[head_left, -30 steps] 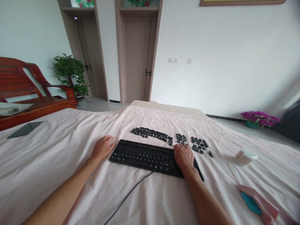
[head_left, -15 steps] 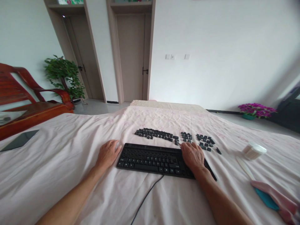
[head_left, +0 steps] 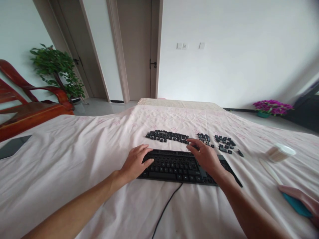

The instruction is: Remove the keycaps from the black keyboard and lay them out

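A black keyboard [head_left: 171,164], some of its keys gone on the right, lies on the pale pink cloth. My left hand [head_left: 137,162] rests over its left end, thumb on the keys and fingers stretched along the back edge. Over the right part reaches my right hand [head_left: 205,156], its thumb and forefinger apart by dark pieces behind the keyboard; the far fingers are partly hidden. Behind the keyboard lie loose black keycaps: a wide group [head_left: 169,136], a small cluster [head_left: 204,136] by my right hand and a third group [head_left: 225,142] farther right.
At right stand a clear tub of thin sticks [head_left: 280,153] and a brush with a pale handle [head_left: 271,171]. The keyboard cable [head_left: 166,205] trails towards me. A dark tablet-like slab [head_left: 13,147] lies at left, near a wooden chair [head_left: 37,106].
My left hand has moved from beside the keyboard onto its left end. My right hand has shifted, its fingers now more spread; the metal tool at its fingertips no longer shows. The view has tilted down.
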The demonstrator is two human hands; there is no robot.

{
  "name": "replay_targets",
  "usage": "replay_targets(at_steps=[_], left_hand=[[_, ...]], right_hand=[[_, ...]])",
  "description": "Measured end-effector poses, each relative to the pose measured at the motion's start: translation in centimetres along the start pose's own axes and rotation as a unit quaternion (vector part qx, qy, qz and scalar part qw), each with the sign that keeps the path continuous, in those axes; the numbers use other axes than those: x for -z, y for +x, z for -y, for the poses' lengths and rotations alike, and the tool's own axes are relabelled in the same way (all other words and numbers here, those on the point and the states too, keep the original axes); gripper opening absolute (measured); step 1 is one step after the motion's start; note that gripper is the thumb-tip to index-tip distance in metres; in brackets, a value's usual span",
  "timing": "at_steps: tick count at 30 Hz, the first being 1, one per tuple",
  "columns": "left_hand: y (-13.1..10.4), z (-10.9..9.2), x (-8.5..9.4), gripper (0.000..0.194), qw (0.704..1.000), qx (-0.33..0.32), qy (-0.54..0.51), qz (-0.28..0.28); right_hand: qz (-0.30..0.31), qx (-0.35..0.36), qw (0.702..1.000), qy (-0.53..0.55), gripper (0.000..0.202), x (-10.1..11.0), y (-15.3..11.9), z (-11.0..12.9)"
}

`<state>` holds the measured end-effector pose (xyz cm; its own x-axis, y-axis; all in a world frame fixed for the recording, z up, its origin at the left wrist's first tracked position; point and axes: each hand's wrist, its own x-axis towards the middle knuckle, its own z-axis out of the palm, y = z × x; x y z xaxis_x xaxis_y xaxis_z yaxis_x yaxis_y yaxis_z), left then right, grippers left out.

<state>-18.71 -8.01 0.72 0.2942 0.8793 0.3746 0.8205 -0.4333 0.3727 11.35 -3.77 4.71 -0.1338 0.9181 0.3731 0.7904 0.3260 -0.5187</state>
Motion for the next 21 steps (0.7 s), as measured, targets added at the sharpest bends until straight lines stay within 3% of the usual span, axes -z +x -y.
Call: replay_targets(at_steps=[5, 8, 13, 21], left_hand=[[2.5, -2.1, -0.6, 0.024, 1.000, -0.005, 0.001, -0.021], [3.2, -2.6, -1.8, 0.024, 0.998, 0.028, -0.055, -0.017], [3.3, -2.3, -3.1, 0.023, 0.993, 0.052, -0.107, -0.016], [2.9, -1.7, -2.8, 0.022, 0.988, 0.041, -0.147, 0.005]], right_hand=[[0.118, -0.015, 0.963, 0.241, 0.031, -3.2, 0.3, 3.4], [0.128, -0.017, 0.945, 0.300, 0.031, -4.8, -0.1, 4.7], [0.121, 0.025, 0.947, 0.296, 0.025, -6.0, -1.3, 5.3], [0.138, 0.115, 0.961, 0.211, 0.020, -6.0, -1.8, 6.1]])
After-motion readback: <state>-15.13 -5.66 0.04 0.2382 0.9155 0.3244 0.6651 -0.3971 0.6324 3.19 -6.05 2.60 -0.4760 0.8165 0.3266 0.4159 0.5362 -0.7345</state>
